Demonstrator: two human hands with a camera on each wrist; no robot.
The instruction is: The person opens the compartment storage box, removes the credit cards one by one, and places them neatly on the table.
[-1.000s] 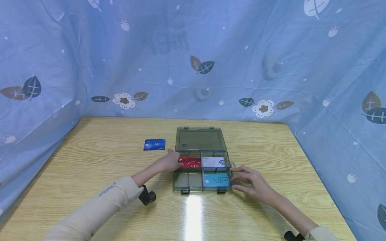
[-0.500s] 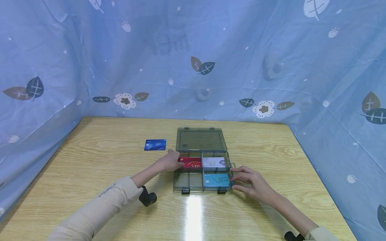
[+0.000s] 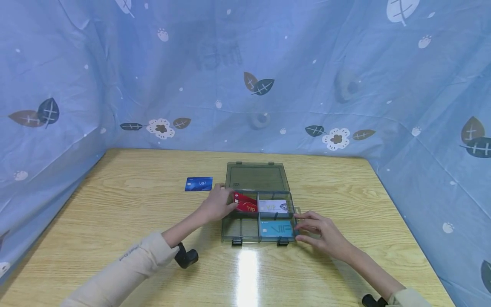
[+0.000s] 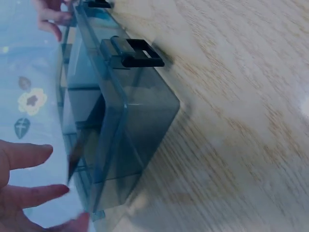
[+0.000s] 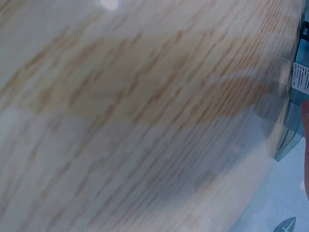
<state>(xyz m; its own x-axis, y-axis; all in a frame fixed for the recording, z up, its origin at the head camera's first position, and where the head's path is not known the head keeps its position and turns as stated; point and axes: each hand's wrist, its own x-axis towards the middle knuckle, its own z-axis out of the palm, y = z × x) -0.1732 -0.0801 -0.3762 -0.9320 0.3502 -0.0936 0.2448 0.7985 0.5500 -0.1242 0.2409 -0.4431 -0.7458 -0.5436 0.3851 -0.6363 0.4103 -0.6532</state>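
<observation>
On the table lies a clear grey plastic divided box (image 3: 240,230), its lid (image 3: 258,177) folded back. A red VIP card (image 3: 245,203) leans tilted in the back-left compartment. My left hand (image 3: 218,204) is at that compartment's left side, thumb and fingers spread apart; in the left wrist view a fingertip (image 4: 60,190) is at the card's raised edge. A white VIP card (image 3: 273,206) sits back right, a light-blue VIP card (image 3: 276,228) front right. My right hand (image 3: 320,232) rests its loosely bent fingertips against the box's right wall.
A dark-blue VIP card (image 3: 198,183) lies flat on the wooden table (image 3: 134,204), left of the lid. Two black latches (image 3: 237,241) hang at the box's front. Blue patterned cloth (image 3: 215,85) hangs behind and at the sides.
My left hand has shifted up slightly and spread its thumb and fingers. The red card, level before, now tilts with its left end higher. The right hand stays put.
</observation>
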